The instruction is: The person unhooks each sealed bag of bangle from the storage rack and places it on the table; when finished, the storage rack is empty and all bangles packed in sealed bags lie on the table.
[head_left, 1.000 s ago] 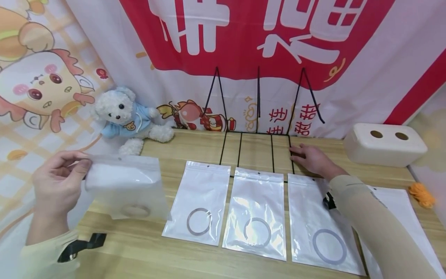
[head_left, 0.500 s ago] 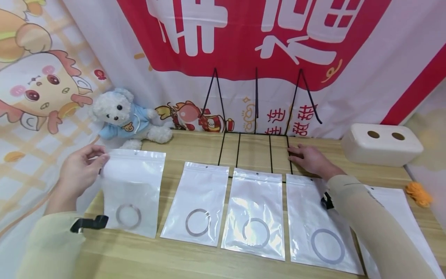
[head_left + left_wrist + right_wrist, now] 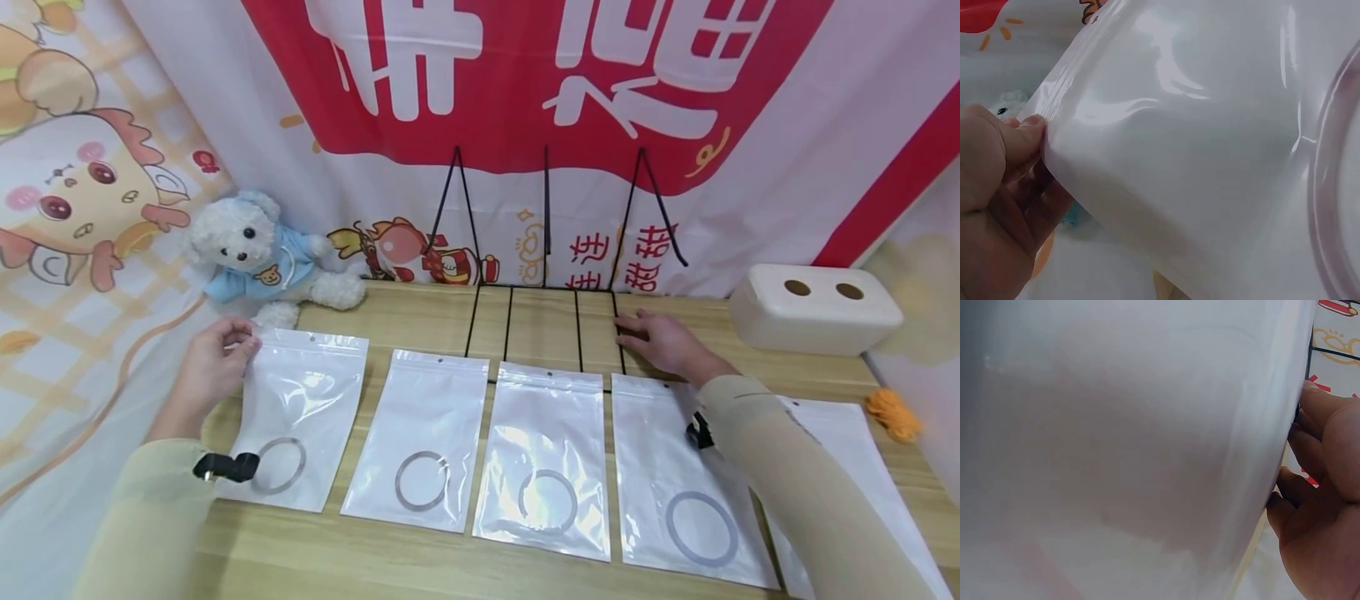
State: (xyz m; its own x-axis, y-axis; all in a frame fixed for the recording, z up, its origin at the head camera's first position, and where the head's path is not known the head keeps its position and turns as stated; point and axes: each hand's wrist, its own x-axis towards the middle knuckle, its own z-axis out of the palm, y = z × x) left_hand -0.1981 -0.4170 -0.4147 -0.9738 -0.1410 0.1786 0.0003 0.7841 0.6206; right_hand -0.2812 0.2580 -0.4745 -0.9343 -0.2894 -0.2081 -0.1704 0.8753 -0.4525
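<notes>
In the head view my left hand point(image 3: 215, 367) pinches the upper left corner of a white clear-fronted zip bag point(image 3: 311, 417), the leftmost one. Inside that bag lies a thin ring-shaped bangle point(image 3: 281, 492). The left wrist view shows thumb and fingers on the bag's edge, with part of a pale pinkish bangle point(image 3: 1325, 181) at right. My right hand point(image 3: 663, 340) rests with its fingertips at the right side of a black wire rack point(image 3: 577, 329); how firmly they touch it is unclear. A bag fills most of the right wrist view beside the right hand point(image 3: 1319, 487).
Several more bags lie in a row: one point(image 3: 427, 408), one point(image 3: 525, 417) and one point(image 3: 645, 433) hold bangles. The right forearm partly hides another bag point(image 3: 847, 467). A plush toy point(image 3: 258, 242), a white box point(image 3: 813, 321) and an orange item point(image 3: 892, 414) stand around them.
My left hand has moved right and toward the row with the bag, which has come from a tilted pose down to about table level. The right hand stays at the rack.
</notes>
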